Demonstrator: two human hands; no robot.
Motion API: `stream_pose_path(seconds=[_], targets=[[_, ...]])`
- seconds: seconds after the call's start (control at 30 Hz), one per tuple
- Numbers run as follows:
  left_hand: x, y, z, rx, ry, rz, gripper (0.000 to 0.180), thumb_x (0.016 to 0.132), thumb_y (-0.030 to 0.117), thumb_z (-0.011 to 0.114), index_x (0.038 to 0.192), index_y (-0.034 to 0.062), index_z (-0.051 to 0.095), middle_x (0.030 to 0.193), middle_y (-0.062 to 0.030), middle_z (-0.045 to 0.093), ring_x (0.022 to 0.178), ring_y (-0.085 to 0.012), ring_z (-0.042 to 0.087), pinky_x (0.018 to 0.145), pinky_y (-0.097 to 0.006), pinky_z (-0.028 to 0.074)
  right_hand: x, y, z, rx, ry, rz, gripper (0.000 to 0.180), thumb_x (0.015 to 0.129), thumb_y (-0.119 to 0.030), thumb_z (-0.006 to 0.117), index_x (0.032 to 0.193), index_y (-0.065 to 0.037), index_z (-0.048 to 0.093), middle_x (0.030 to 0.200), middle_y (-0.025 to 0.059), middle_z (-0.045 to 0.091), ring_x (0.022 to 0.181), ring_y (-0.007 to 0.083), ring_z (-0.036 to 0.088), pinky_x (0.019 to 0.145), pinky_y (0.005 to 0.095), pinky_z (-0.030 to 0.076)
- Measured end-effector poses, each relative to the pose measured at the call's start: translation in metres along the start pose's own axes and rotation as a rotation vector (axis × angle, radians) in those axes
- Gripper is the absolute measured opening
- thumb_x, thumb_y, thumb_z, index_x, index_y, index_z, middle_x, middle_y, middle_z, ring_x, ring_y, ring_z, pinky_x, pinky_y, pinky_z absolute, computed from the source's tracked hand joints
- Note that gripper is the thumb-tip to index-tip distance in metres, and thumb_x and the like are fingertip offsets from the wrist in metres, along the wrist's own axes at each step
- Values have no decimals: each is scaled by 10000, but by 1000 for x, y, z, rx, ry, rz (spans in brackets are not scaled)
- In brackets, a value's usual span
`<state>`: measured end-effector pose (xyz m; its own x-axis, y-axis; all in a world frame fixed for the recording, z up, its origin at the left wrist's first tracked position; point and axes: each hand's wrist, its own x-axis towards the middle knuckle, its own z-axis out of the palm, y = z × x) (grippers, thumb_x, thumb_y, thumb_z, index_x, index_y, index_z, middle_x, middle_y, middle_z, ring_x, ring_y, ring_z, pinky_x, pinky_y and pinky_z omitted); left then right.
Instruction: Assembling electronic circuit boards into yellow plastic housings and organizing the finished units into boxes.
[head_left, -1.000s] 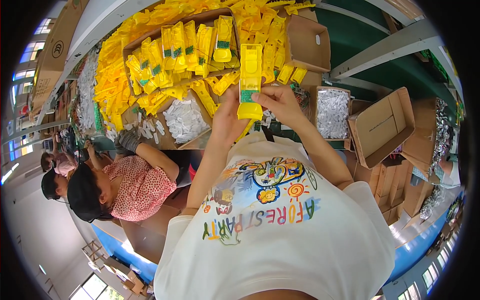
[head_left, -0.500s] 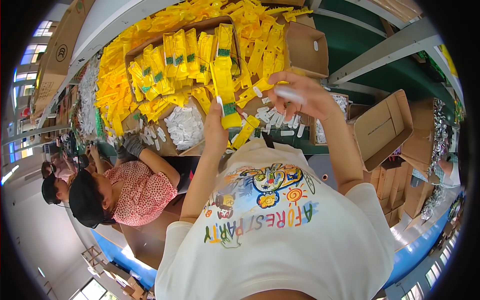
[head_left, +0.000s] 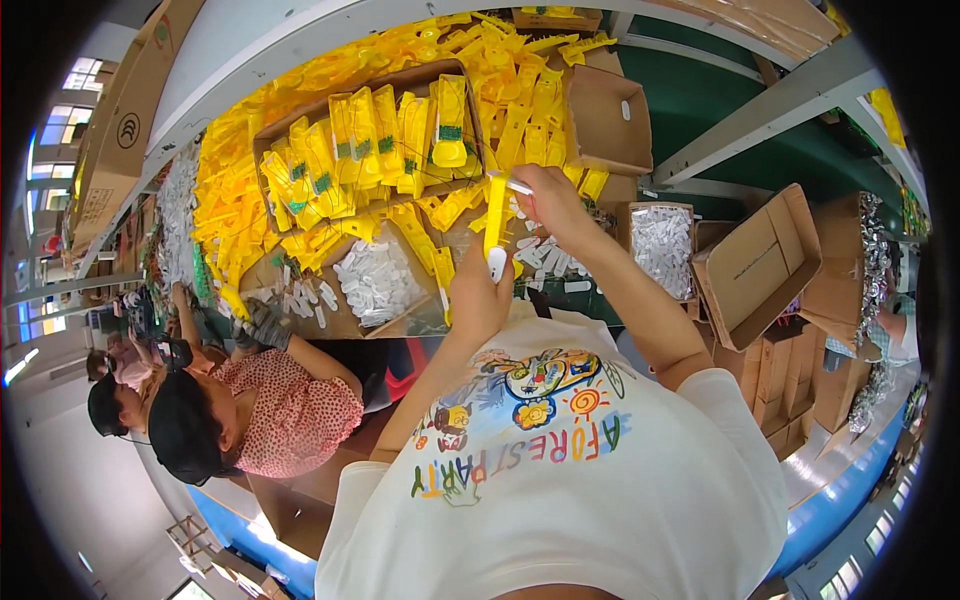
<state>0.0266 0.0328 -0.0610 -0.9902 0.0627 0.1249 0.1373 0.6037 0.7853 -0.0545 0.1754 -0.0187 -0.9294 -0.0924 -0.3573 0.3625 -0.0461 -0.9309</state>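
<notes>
My left hand [head_left: 482,298] grips a narrow yellow package [head_left: 495,215] upright, edge-on, with a white piece [head_left: 497,263] at its lower end. My right hand [head_left: 552,205] is just right of the package's top and pinches a small white stick-like part [head_left: 517,185] against it. Both hands hover over a bench covered with yellow packages [head_left: 300,215] and loose white parts [head_left: 375,280].
A cardboard tray [head_left: 262,140] holds upright yellow packages. A small box of white parts [head_left: 660,240] and open cardboard boxes [head_left: 760,265] [head_left: 605,120] lie to the right. A co-worker in a red patterned shirt [head_left: 285,410], gloved hand [head_left: 265,325] on the bench, sits at left.
The yellow package was held flat in both hands. My right hand then reached right among the white parts and has come back to the package's top with a white part.
</notes>
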Motion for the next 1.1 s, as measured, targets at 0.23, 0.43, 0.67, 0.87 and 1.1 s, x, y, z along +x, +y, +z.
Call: stream_pose_path(seconds=[0.23, 0.43, 0.67, 0.87, 1.1], targets=[[-2, 0, -13, -158, -184, -8, 433, 710, 122, 688, 1097, 10, 531, 861, -188, 603, 740, -340, 613, 622, -384, 482, 10, -16, -2, -595, -133, -301, 634, 913, -505, 307, 658, -28, 638, 551, 63, 548, 634, 166, 546, 658, 293, 417], [33, -9, -26, -123, -148, 114, 332, 685, 106, 698, 972, -8, 577, 876, -154, 585, 744, -285, 593, 634, -336, 468, 53, -2, -12, -188, -528, -123, 823, 915, -601, 135, 688, -7, 657, 708, 62, 646, 669, 151, 582, 706, 257, 447], [184, -60, -40, 459, 373, 222, 594, 757, 157, 642, 1243, -40, 364, 1038, -245, 513, 1002, -380, 457, 860, -403, 364, 102, 144, -42, -975, 77, -99, 268, 871, -304, 536, 1060, -131, 613, 959, 89, 616, 953, 249, 573, 856, 355, 434], [134, -30, -26, 317, 472, 425, 460, 764, 92, 595, 1192, -6, 459, 1057, -218, 511, 1034, -365, 424, 890, -403, 327, 83, 170, -41, -1293, 139, -407, 474, 663, -135, 714, 1115, -146, 574, 1115, 30, 544, 1089, 247, 485, 894, 409, 404], [12, -90, 60, -478, -318, -593, 173, 850, 102, 510, 1008, 41, 549, 939, -100, 553, 929, -205, 571, 796, -331, 496, 10, 143, -60, -862, 145, -367, 373, 725, -225, 726, 1037, -42, 634, 962, 137, 610, 852, 296, 602, 733, 340, 499]])
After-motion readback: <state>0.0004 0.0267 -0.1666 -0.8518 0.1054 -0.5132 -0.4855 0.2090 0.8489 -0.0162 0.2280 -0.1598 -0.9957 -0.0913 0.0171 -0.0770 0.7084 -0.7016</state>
